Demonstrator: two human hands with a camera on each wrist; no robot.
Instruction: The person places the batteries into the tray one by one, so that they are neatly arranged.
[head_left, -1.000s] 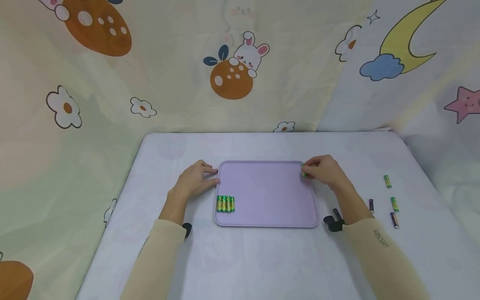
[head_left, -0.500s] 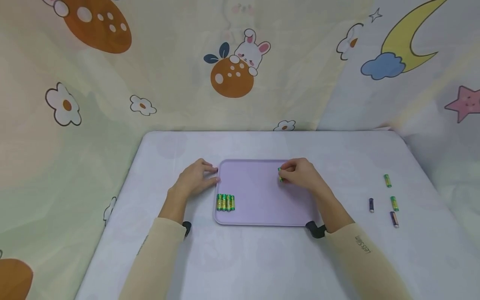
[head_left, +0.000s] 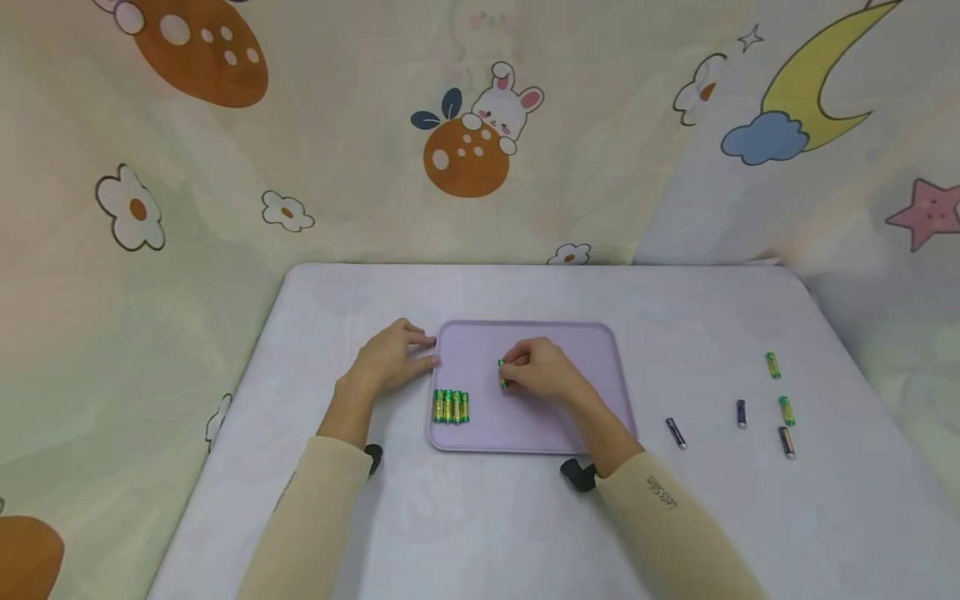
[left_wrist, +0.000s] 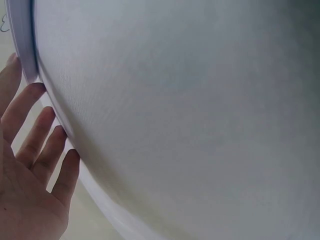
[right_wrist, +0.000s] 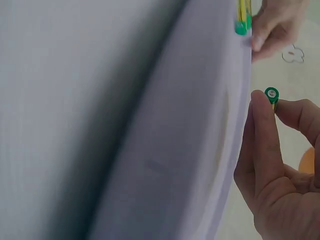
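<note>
My right hand [head_left: 546, 368] pinches a green battery [head_left: 502, 374] between thumb and fingertips, over the middle of the lilac tray [head_left: 555, 429]. In the right wrist view the end of that green battery [right_wrist: 271, 93] pokes up from between the fingertips. At the tray's left edge, my left hand [head_left: 386, 358] touches the rim with its fingertips. The left wrist view shows the fingers of the left hand [left_wrist: 35, 170] relaxed and spread along the rim. Several green batteries [head_left: 450, 407] lie side by side in a row in the tray's front left corner.
Right of the tray, two green batteries [head_left: 786, 410] lie on the white tabletop [head_left: 697, 525]. Among them are dark batteries [head_left: 677, 433], one lying nearest the tray. A patterned cloth [head_left: 360, 142] hangs behind the table.
My right hand has carried the green battery leftward from the tray's far right corner to its middle. The left hand has stayed at the left rim.
</note>
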